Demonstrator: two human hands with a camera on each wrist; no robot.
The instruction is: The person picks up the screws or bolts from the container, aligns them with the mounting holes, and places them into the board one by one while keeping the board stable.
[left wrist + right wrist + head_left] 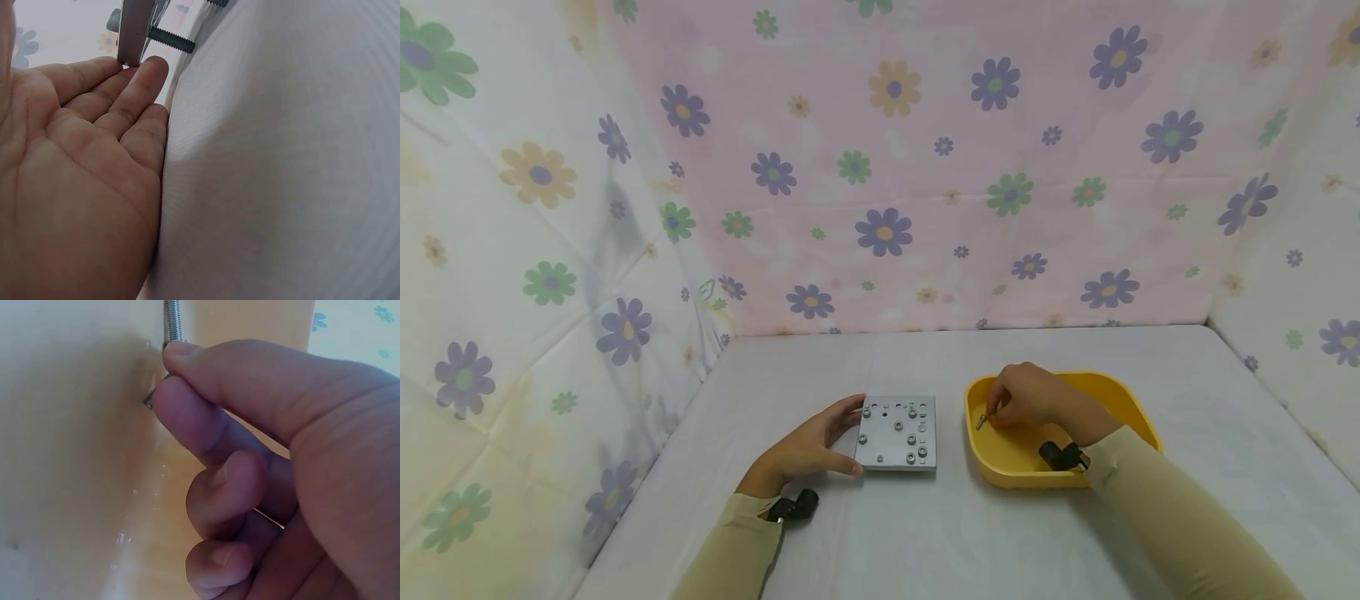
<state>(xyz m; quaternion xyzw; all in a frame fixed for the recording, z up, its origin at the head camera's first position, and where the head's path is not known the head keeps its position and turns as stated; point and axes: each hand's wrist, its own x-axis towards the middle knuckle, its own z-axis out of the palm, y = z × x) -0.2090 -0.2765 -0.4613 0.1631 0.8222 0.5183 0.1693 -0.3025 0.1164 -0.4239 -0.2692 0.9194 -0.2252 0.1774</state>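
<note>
A square silver metal plate [895, 433] with several socket-head screws and small holes stands on the table. My left hand [811, 446] holds its left side, thumb at the near corner and fingers at the far corner. In the left wrist view, fingertips touch the plate's edge [134, 34], and a threaded screw shank [172, 39] sticks out from its underside. My right hand [1030, 396] reaches into a yellow tray [1000, 477], thumb and index finger pinching a small screw [981, 422]. In the right wrist view, a threaded shank [174, 322] shows beyond the thumb; another threaded end [149, 400] shows beside the index finger.
The tray sits to the right of the plate on a white-covered table [895, 542]. Flower-print cloth [925, 167] hangs behind the table and along both sides. A small black wrist camera [797, 506] is strapped to the left wrist, another [1060, 456] to the right.
</note>
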